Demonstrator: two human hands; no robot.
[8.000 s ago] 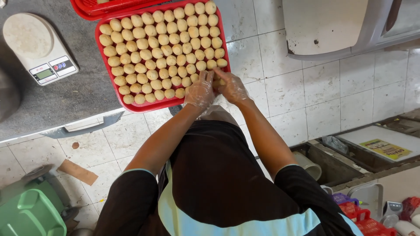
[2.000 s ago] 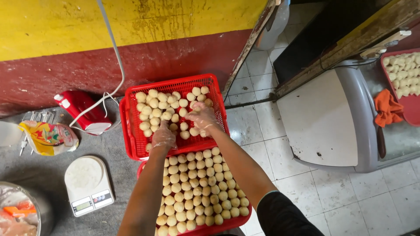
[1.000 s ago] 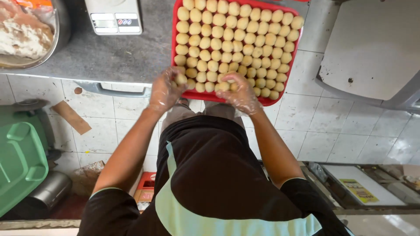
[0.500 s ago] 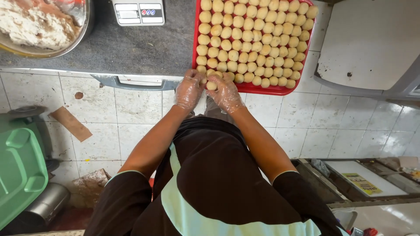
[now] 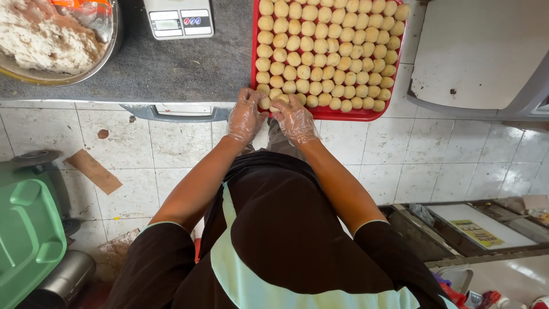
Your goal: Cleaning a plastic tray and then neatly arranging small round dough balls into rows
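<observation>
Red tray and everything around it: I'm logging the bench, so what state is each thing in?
Red tray: nearly full of dough balls.
Dough ball: between both gloved hands.
Left hand: gloved, at the ball.
Right hand: gloved, at the ball.
Metal bowl: holds dough.
Scale: platform bare.

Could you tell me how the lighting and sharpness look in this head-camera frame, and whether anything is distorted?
Head view: even, soft light; the red tray and dough balls are sharp. The gloved left hand and right hand show slight sheen. Wide-angle bending curves the tile lines toward the edges.
</observation>
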